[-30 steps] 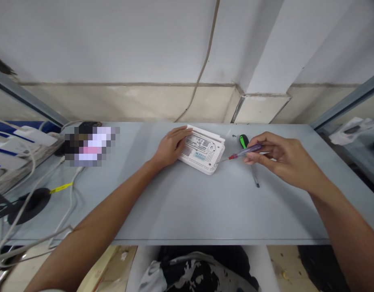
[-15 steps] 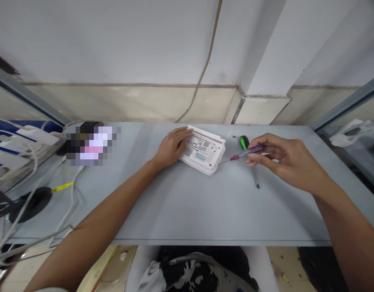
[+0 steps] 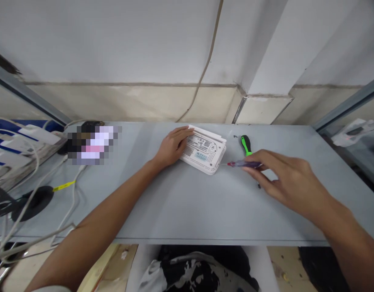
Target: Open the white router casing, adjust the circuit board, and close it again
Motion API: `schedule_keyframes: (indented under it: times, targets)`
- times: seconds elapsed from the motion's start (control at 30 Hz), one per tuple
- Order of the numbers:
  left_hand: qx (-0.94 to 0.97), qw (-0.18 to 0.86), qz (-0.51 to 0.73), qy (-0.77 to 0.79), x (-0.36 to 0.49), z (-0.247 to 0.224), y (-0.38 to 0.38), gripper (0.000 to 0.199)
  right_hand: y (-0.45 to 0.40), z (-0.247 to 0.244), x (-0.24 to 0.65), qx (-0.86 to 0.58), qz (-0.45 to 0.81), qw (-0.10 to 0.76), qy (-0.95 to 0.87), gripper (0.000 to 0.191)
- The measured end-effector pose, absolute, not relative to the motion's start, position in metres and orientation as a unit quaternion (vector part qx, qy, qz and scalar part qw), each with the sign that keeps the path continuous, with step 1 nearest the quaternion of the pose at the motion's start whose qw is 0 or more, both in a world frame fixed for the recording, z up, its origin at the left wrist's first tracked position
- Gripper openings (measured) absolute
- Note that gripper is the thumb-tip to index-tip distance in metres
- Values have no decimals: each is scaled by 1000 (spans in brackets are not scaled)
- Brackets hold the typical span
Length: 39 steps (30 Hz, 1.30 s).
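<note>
A white router (image 3: 201,153) lies label side up on the table, its vented underside showing a printed label and a pale blue sticker. My left hand (image 3: 174,147) is closed round its left end, the fingers over the edge. In my right hand (image 3: 285,178) is a small screwdriver (image 3: 243,164) with a clear purple handle and a red collar. Its thin shaft points left, with the tip close to the router's right edge; I cannot tell whether they touch. Behind that hand lies a green and black screwdriver (image 3: 245,144), its shaft mostly hidden by my fingers.
The grey table (image 3: 162,211) runs up to the wall. A small dark piece (image 3: 235,136) lies beyond the router. On the left are a blurred-out phone-like object (image 3: 97,146), a black round base (image 3: 33,203), white cables and a power strip with white adapters (image 3: 37,134).
My right hand has come down and slightly towards me with the purple screwdriver, which is now nearly level. It covers more of the green screwdriver's shaft. The left hand and router stay put.
</note>
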<state>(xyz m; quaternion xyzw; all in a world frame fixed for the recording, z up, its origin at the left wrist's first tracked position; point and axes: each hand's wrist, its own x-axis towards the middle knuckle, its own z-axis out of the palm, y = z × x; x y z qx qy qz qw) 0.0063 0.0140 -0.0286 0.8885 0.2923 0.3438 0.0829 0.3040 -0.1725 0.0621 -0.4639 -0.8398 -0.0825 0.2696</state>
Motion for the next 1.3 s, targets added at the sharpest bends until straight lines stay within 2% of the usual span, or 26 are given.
schedule_keyframes:
  times: [0.2,0.4,0.53,0.67,0.8,0.97,1.07,1.17,1.3]
  targets:
    - [889,90,342,292,7,-26,12,40,-203,48,293,-451,-253,165,-840,8]
    - [888,87,349,286,7,-26,14,39,-222,12,290,-442,-292,196,-825,20]
    - [890,91,344,285,7,-26,13,39,-231,-10,282,-478,-258,250,-802,22]
    - [890,91,345,286,7,-26,12,39,-232,-20,283,-524,-195,279,-780,11]
    - [889,92,347,285,7,-26,12,39,-230,-18,289,-577,-67,339,-740,28]
    - [887,94,346,291,7,-26,12,39,-229,-16,297,-645,131,355,-664,31]
    - [887,95,347,290,7,-26,12,39,-227,-16,301,-662,201,353,-630,33]
    - [888,96,345,288,6,-26,12,39,-224,-11,307,-664,176,346,-639,31]
    - [888,98,344,289,6,-26,13,39,-215,0,320,-654,50,340,-674,26]
